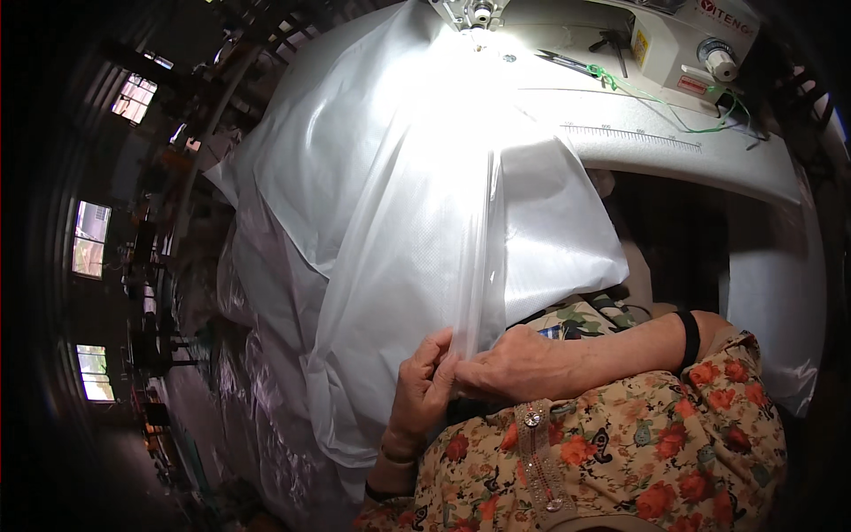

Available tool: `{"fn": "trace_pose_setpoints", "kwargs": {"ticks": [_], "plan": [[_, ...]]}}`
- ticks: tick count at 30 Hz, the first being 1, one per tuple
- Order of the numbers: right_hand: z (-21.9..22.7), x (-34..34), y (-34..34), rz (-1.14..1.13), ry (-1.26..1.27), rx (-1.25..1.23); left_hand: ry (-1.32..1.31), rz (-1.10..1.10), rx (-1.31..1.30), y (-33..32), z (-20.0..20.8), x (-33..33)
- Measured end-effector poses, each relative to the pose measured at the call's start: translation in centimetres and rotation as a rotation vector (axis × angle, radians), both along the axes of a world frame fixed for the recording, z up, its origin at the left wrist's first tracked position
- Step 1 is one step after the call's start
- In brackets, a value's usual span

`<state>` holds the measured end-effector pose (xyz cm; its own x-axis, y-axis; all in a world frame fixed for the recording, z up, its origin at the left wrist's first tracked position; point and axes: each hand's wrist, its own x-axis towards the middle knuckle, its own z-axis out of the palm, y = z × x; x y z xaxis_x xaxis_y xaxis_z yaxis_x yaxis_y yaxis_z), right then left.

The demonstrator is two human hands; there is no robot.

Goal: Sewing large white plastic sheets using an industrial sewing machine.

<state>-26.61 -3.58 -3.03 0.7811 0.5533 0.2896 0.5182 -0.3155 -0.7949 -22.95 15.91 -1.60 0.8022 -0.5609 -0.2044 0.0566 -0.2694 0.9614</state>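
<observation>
A large sheet of translucent white plastic fabric [399, 257] drapes from the sewing machine [483, 16] down to my lap. Its folded edge runs toward me as a narrow strip. My left hand [423, 381] pinches the lower end of that strip between thumb and fingers. Right beside it, my right hand [510, 365] grips the same edge with curled fingers, the two hands almost touching. The cloth's upper end lies under the machine's needle area, where bright lamplight washes out the detail.
On the white machine table [647, 133], a printed ruler scale runs along the near edge. Dark thread snips [567, 62] lie there beside a tangle of green cord [656, 93]. More crumpled plastic sheeting [266, 399] hangs at the left. White material [771, 301] hangs at the right.
</observation>
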Motion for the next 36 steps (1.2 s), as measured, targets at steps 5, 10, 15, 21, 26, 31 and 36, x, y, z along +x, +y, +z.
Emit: {"fn": "trace_pose_setpoints", "kwargs": {"ticks": [5,10,15,21,26,31,36], "plan": [[-0.2,0.2,0.6,0.070,-0.004,-0.101,0.126,0.040,-0.102,-0.5,0.2,0.4],[-0.4,0.3,1.4,0.133,-0.176,-0.224,0.119,-0.030,-0.097,-1.0,-0.7,1.7],[-0.5,0.8,0.8,0.247,-0.435,-0.202,-0.124,-0.090,0.194,-0.7,0.7,2.8],[-2.1,1.7,-1.3,-0.605,-0.118,0.521,-0.209,0.124,0.147,0.1,1.3,3.5],[-6.2,5.2,3.3,-0.636,-0.015,0.009,0.061,0.189,-0.184,-0.3,1.9,3.0],[-8.6,6.6,3.1,-0.059,-0.236,-0.167,0.133,0.134,-0.215,-0.8,1.8,3.1],[-5.0,4.2,-5.0,-0.513,-0.454,0.017,0.131,0.137,-0.207,0.0,0.5,3.0]]}}
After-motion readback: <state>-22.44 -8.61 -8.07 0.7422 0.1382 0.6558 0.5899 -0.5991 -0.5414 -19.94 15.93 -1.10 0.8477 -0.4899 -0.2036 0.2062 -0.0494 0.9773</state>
